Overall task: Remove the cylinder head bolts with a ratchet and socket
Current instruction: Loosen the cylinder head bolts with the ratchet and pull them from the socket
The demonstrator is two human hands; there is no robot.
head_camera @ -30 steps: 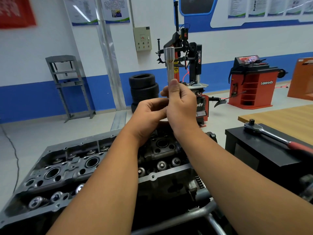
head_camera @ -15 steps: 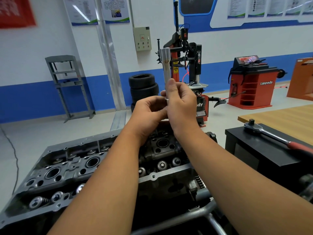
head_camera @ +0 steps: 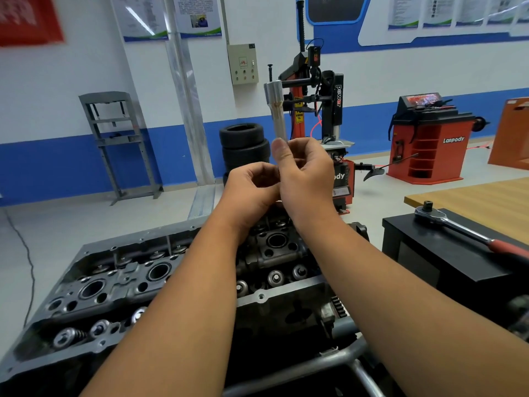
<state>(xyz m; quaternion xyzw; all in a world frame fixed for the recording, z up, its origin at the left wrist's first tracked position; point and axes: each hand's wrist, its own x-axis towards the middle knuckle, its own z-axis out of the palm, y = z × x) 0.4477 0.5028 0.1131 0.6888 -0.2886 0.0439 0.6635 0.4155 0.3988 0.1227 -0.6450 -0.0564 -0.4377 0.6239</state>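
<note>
A: What has changed in the last second?

B: The long socket (head_camera: pixel 277 110), held upright at centre frame, now leans a little to the left and sticks out further above the fingers than before. Both hands have stayed raised over the engine.

A: How are the hands set?

B: The left hand (head_camera: pixel 252 186) is curled just below and left of the socket's lower end; whether it grips that end or some small part I cannot tell, as the right hand hides it. The right hand (head_camera: pixel 307 174) is closed round the socket's lower shaft, thumb up along it.

A: And for the job?

B: I judge the socket is being checked or made ready. It is not yet on the ratchet (head_camera: pixel 458 226), which lies untouched at right of frame, so no bolt is being turned.

A: Now the room, left to right.

B: A red poster in the upper left, a grey steel press frame (head_camera: pixel 120 138) against the blue-banded wall, then the cylinder head (head_camera: pixel 120 285) across the lower left and centre. Behind the hands are stacked tyres (head_camera: pixel 243 144) and a tyre machine (head_camera: pixel 320 90). Further right is a red cabinet machine (head_camera: pixel 429 138), a wooden tabletop (head_camera: pixel 481 196), and the black box (head_camera: pixel 446 262) on which the ratchet rests.
</note>
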